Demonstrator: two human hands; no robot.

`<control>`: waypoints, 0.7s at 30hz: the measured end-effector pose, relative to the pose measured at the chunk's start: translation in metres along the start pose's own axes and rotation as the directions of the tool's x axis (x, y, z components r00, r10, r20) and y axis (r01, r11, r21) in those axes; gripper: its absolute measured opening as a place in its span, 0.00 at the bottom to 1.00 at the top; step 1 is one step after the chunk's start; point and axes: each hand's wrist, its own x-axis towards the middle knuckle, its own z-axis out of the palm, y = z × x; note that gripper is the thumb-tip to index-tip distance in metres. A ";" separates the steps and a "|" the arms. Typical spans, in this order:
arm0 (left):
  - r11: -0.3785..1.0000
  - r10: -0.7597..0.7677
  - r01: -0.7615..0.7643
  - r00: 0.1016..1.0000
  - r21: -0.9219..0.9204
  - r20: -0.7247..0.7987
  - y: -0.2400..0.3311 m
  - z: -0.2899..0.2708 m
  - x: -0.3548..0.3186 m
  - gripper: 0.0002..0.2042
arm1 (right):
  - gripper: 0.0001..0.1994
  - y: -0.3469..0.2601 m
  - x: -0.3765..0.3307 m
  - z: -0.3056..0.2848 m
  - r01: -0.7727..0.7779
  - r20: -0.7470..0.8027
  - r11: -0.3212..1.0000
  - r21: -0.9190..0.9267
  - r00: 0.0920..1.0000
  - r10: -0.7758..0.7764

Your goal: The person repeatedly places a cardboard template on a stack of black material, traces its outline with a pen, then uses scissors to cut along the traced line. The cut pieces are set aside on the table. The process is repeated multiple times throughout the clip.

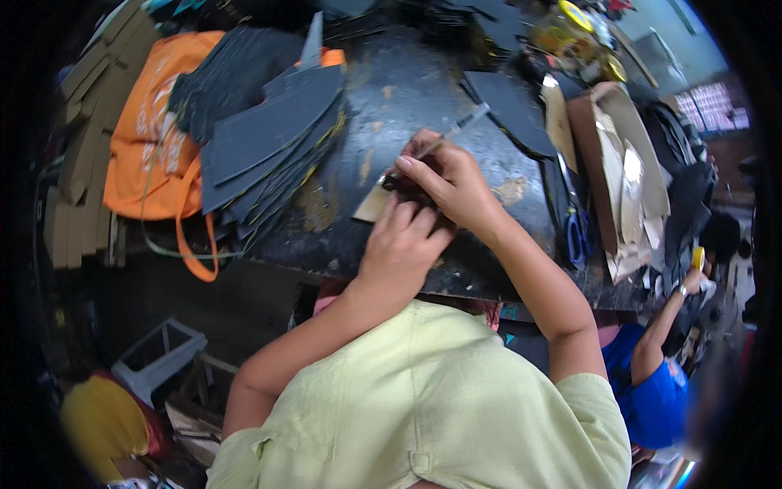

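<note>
Your right fingers [423, 173] grip a pen [467, 119] beside the tan board [371, 204]; whether your left fingers [403, 217] clasp anything, I can't tell.

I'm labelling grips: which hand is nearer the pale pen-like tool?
Right: the right hand holds the pen-like tool; the left hand is below it in view, nearer the body.

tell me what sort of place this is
Probably a workshop: stacked dark cut pieces and blue-handled scissors lie on a worn black table, with another person in blue nearby.
</note>
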 end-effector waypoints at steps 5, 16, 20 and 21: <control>0.998 -0.046 0.049 0.996 -0.036 0.080 -0.004 -0.014 0.006 0.26 | 0.10 0.002 -0.012 -0.041 -0.057 -0.167 0.935 -0.351 0.986 -0.003; 0.948 -0.317 0.316 0.940 0.028 0.128 -0.041 -0.064 0.016 0.35 | 0.26 0.004 -0.070 -0.043 0.193 -0.034 0.730 -0.656 0.958 -0.284; 0.695 -0.534 0.613 0.790 -0.376 0.299 -0.040 -0.058 0.017 0.29 | 0.24 0.000 -0.074 -0.037 0.162 -0.006 0.761 -0.628 0.977 -0.213; 0.614 -0.523 0.602 0.794 -0.511 0.308 -0.038 -0.055 0.016 0.29 | 0.23 0.001 -0.074 -0.039 0.175 -0.014 0.770 -0.614 0.972 -0.233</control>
